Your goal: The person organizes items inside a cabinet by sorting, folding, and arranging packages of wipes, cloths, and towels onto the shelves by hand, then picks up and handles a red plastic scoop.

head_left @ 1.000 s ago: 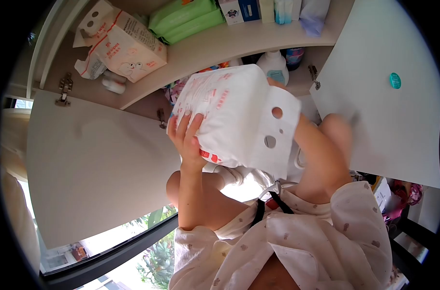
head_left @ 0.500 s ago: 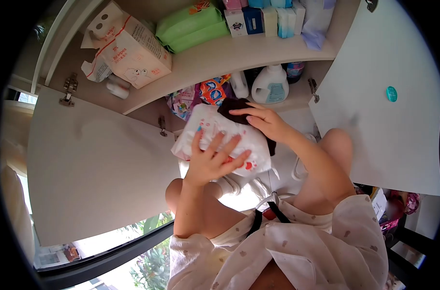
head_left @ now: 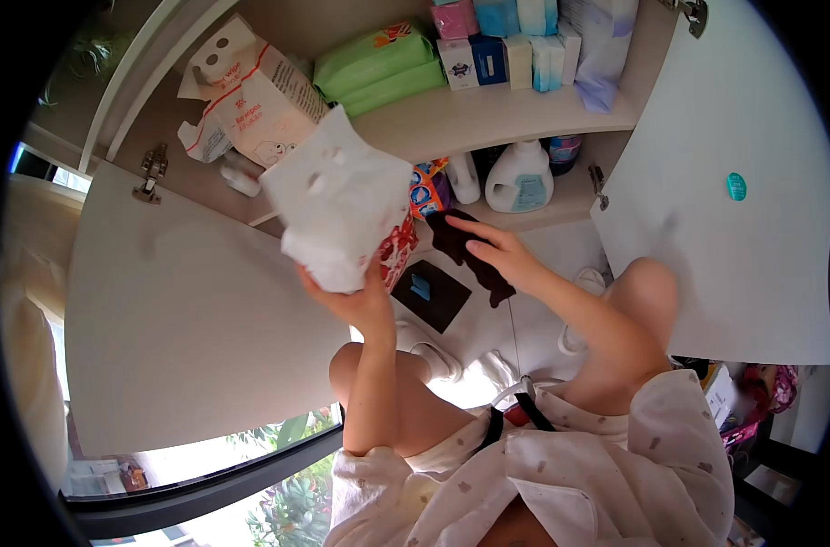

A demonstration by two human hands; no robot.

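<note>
My left hand (head_left: 358, 303) grips a white soft plastic package (head_left: 342, 205) with red print on its side, holding it tilted up by its lower end. What the package contains is hidden. My right hand (head_left: 506, 255) holds a dark brown cloth (head_left: 465, 246) that hangs down under the fingers. Below and between the hands, a dark flat square (head_left: 444, 314) lies on the floor with a small blue piece (head_left: 420, 286) on it.
The cabinet's upper shelf (head_left: 488, 128) bears a wipes carton (head_left: 274, 105), a green package (head_left: 378, 68) and several small boxes (head_left: 488, 62). Below stand a white detergent jug (head_left: 522, 178) and an orange bag (head_left: 426, 190). Open doors flank me, left (head_left: 187, 328) and right (head_left: 707, 264).
My left hand has lifted the white package up and left, tipping it. My right hand has come off the package with the dark cloth, and the dark square on the floor now shows.
</note>
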